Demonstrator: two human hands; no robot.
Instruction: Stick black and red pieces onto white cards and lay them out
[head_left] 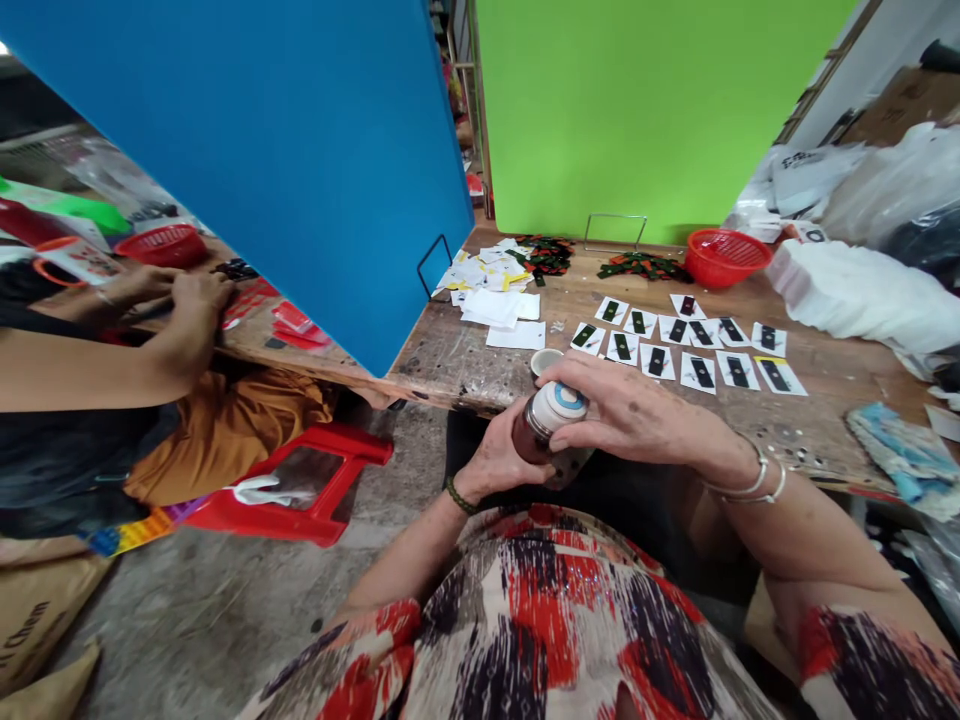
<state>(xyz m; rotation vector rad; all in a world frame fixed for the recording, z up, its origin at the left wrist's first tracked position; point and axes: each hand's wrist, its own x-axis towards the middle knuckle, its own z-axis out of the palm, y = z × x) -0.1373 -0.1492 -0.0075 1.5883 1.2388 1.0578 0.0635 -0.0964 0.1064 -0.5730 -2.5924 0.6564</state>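
Just over the table's front edge, my left hand (495, 455) is wrapped round the dark reddish-brown body of a bottle (523, 437). The white cap (559, 402), with a blue ring on its top, sits between the thumb and fingers of my right hand (637, 405). Right beside my right fingertips, a small white cup-like piece (545, 360) stands on the wooden table (442, 350). To the right lie rows of white cards (702, 372), each bearing a dark rectangular piece. My palms hide part of the bottle.
A stack of white cards (499, 305), dark-and-orange pieces (649, 266) and a red basket (727, 257) lie behind. Blue (300, 150) and green (637, 110) panels stand upright. A cloth (907, 455) lies at right. A co-worker's hands (187, 305) are at left, near a red stool (300, 485).
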